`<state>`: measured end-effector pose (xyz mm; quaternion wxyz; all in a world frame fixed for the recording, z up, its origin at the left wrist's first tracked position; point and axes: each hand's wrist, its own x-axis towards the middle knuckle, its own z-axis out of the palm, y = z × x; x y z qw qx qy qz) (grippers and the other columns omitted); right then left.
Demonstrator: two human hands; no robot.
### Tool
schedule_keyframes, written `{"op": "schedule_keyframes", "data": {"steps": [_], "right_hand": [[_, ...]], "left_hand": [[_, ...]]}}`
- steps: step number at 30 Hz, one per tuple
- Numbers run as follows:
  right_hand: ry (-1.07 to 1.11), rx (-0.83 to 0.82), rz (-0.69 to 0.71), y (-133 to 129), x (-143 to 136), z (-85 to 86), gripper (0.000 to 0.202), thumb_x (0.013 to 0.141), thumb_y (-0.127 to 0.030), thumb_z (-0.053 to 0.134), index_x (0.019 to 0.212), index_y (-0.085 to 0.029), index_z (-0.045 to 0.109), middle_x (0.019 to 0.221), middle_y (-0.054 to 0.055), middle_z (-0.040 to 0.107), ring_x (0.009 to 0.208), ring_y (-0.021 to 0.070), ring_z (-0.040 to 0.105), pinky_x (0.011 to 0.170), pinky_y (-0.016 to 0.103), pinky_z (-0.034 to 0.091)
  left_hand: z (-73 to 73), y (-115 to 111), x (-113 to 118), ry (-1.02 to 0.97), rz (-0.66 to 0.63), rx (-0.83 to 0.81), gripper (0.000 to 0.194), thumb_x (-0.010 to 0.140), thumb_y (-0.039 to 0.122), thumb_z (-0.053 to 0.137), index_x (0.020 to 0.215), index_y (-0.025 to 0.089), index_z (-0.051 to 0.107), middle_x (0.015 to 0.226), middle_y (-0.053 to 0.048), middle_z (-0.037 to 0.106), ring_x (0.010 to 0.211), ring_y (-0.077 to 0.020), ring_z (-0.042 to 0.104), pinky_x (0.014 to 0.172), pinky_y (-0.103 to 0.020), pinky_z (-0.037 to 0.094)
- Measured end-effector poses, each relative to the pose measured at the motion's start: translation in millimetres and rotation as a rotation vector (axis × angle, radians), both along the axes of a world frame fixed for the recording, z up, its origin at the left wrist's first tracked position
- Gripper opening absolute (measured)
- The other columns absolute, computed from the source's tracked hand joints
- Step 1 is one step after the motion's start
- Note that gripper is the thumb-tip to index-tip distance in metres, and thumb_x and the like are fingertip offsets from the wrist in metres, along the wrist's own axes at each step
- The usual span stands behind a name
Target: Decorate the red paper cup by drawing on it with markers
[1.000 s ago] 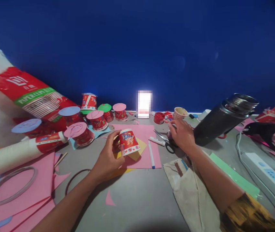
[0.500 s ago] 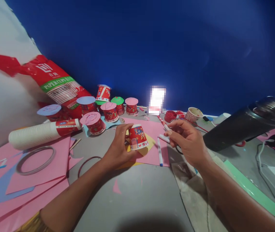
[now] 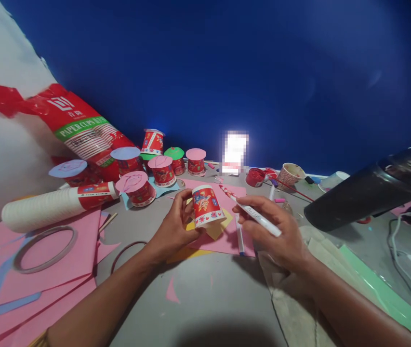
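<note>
My left hand (image 3: 176, 224) is closed around a red and white printed paper cup (image 3: 205, 206), held upside down and slightly tilted above a pink paper sheet (image 3: 223, 243). Between the fingers of my right hand (image 3: 285, 236) is a white marker (image 3: 259, 220), its red-stained tip pointing up and left, beside the cup but apart from it. A second, blue-ended marker (image 3: 240, 238) lies on the pink sheet under my right hand. Yellow paper (image 3: 217, 230) shows beneath the cup.
Cups topped with paper discs, such as a pink-topped cup (image 3: 136, 189), stand at the back left, near a stack of paper cups (image 3: 42, 207) and a red bag (image 3: 78, 125). A black flask (image 3: 364, 193) leans at right, with a cloth (image 3: 295, 289) and a tape ring (image 3: 44, 250) about.
The cup has been turned, so a different part of its print faces me. My right hand now has the white marker laid across its fingers, tip nearer the cup. The view shifted slightly.
</note>
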<state>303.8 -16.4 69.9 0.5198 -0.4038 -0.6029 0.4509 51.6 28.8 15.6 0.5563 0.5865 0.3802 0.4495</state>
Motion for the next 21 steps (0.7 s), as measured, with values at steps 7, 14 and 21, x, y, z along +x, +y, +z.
{"op": "schedule_keyframes", "data": {"steps": [7,14,21], "right_hand": [[-0.146,0.289,-0.228,2,-2,0.4,0.010,0.097,-0.025,0.075,0.097,-0.025,0.084,0.085,0.003,0.081,0.066,0.0145,0.072,0.060,0.026,0.057],[-0.300,0.418,-0.284,-4,-12,10.4,0.012,0.091,-0.016,0.071,0.088,-0.026,0.077,0.077,0.001,0.080,0.062,0.0162,0.072,0.059,0.028,0.059],[-0.355,0.440,-0.252,-2,-11,12.4,0.011,0.093,-0.017,0.068,0.087,-0.024,0.075,0.077,0.001,0.080,0.063,0.0157,0.072,0.059,0.027,0.057]], "left_hand": [[5.9,-5,3,0.145,-0.006,0.112,0.087,0.072,0.023,0.090,0.142,0.027,0.039,0.157,-0.017,0.050,0.153,-0.0376,0.054,0.129,-0.057,0.045],[7.8,-8,5,0.160,-0.025,0.132,0.089,0.074,0.031,0.095,0.144,0.027,0.040,0.154,-0.017,0.055,0.146,-0.0369,0.061,0.123,-0.056,0.052],[8.1,-10,5,0.189,-0.021,0.150,0.091,0.075,0.040,0.097,0.147,0.027,0.043,0.152,-0.016,0.059,0.142,-0.0370,0.064,0.118,-0.055,0.057]]}}
